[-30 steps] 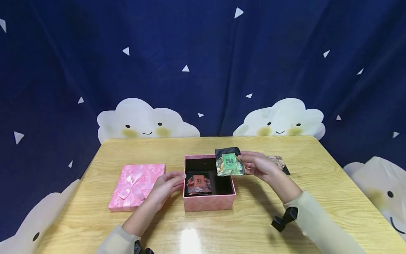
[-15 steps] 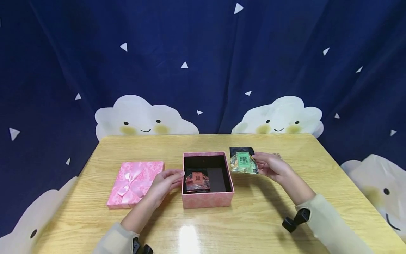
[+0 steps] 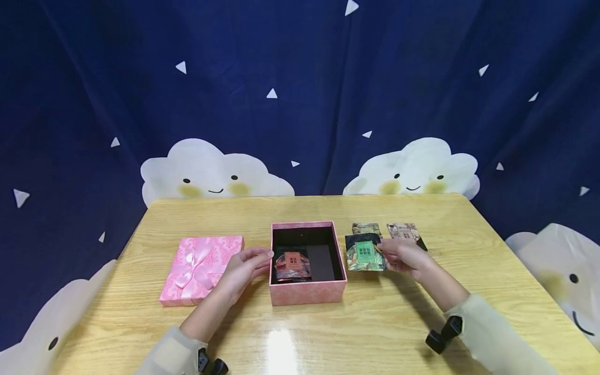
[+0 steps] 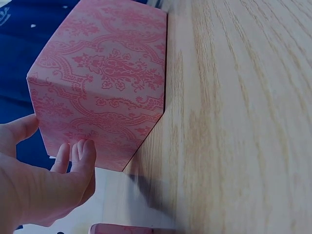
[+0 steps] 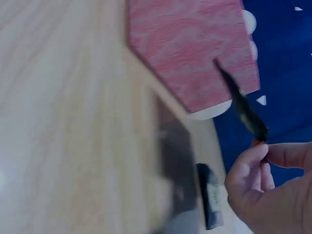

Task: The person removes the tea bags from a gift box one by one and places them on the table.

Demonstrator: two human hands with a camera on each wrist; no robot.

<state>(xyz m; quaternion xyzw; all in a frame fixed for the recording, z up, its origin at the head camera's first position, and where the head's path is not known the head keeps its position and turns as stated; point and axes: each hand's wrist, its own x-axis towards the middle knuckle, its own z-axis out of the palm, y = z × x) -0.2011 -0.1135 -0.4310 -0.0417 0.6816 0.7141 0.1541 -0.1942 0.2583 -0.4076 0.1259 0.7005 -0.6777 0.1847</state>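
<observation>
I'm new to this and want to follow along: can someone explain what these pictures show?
No machine here: a person works bare-handed. The wide view is taken from the person's head, the two close ones from the left and right wrists. On the wooden table stands an open pink gift box with a red-labelled packet inside. Left of it lies a pink lid with a ribbon bow; right of it, two more packets. The left grip touches the box's side; the right grip pinches a green-labelled packet.
</observation>
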